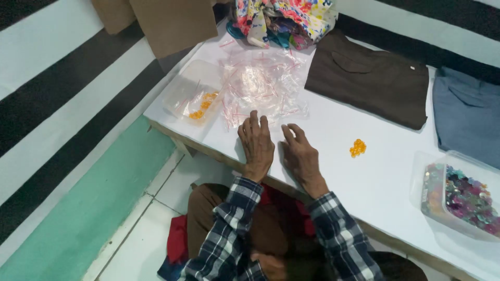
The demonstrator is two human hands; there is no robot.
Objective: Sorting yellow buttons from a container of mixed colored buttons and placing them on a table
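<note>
Clear plastic is the material nearest the hands: in the head view, a loose heap of small transparent bags with red seal strips (263, 86) is spread on the white table (364, 182), just beyond the fingertips. The left hand (257, 143) is laid flat on the table with its fingers extended and nothing held; its fingertips lie at the near edge of the heap. The right hand (299, 153) is rested beside it, fingers loosely spread and slightly bent, also empty.

The bags are judged to be very light, limp and slippery, likely to cling together, so a single one would best be pinched at a corner or along its red strip.

Left of the heap, a clear plastic tub (190, 93) is seen holding a small amount of orange beads. Right of the heap, well apart, a small cluster of orange beads (358, 148) is left loose on the table; these are judged to be hard, tiny and apt to roll. Further right, a second clear tub (458, 195) is filled with mixed coloured beads.

Behind the heap, a folded brown garment (370, 83), a grey-blue garment (469, 114) and a floral cloth (284, 18) are laid.
</note>
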